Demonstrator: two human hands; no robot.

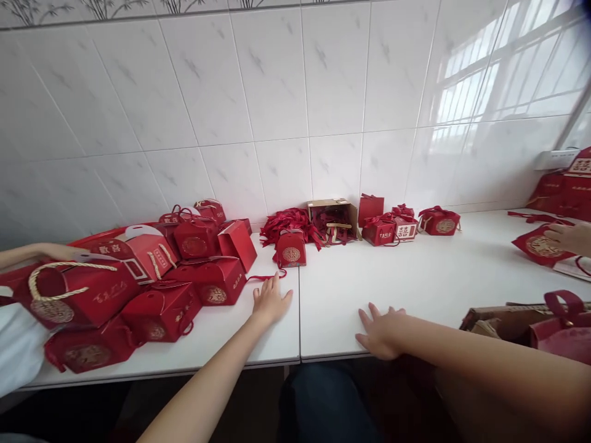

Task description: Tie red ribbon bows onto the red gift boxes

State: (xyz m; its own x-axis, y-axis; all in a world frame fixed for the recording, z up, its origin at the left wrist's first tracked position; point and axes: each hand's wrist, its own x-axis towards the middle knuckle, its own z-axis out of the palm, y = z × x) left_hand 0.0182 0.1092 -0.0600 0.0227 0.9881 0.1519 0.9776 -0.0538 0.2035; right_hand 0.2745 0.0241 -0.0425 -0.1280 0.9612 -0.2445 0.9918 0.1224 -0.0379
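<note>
My left hand (pixel 271 301) lies on the white table (pixel 332 277) with its fingers apart and nothing held. Its fingertips are beside a thin red ribbon (pixel 262 277), just in front of a small red box (pixel 290 248) with a gold round emblem. My right hand (pixel 381 331) rests near the table's front edge, fingers spread, holding nothing. Behind the small box lies a heap of red ribbons (pixel 286 223). Next to that heap, an open cardboard box (pixel 353 215) on its side holds dark red ribbons.
Many red gift boxes (pixel 161 311) are piled at the left, where another person's arm (pixel 28 253) reaches in. Small boxes (pixel 439 221) stand near the tiled wall. At right, another person's hand (pixel 570 238) touches a red box (pixel 539 245); a carton (pixel 489 317) sits in front.
</note>
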